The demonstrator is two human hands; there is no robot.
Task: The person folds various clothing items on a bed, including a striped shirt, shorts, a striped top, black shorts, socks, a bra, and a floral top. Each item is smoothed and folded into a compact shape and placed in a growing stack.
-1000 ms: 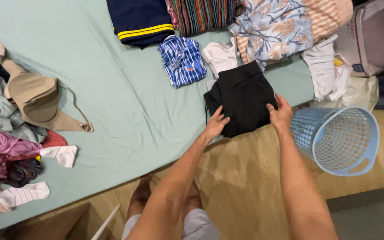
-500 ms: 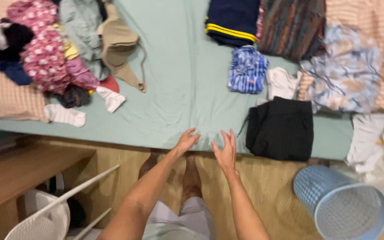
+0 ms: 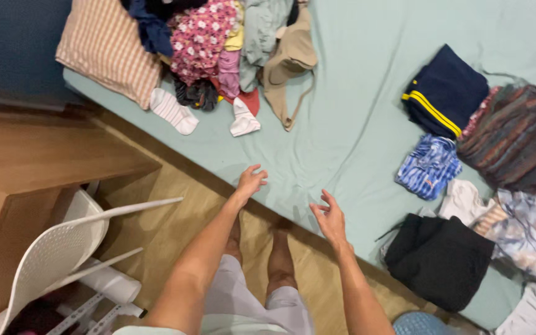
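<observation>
My left hand (image 3: pixel 249 182) hovers open over the near edge of the pale green bed sheet (image 3: pixel 342 111), holding nothing. My right hand (image 3: pixel 329 216) is open too, fingers spread, just above the sheet's edge. A folded black garment (image 3: pixel 438 260) lies to the right of my right hand, apart from it. An unsorted pile of clothes (image 3: pixel 218 43) lies at the far left of the bed, with a tan bra (image 3: pixel 286 62) and two white socks (image 3: pixel 209 115) beside it.
Folded pieces sit at the right: a navy garment with yellow stripes (image 3: pixel 445 93), a blue striped one (image 3: pixel 429 167), a dark striped one (image 3: pixel 516 133), a floral one (image 3: pixel 528 232). A striped pillow (image 3: pixel 110 53), a wooden desk (image 3: pixel 38 161), a white chair (image 3: pixel 63 248) and a blue basket rim (image 3: pixel 420 324) surround me.
Both hands let go of the folded black garment and moved left along the bed edge. My view swung left, bringing the clothes pile, desk and chair into sight.
</observation>
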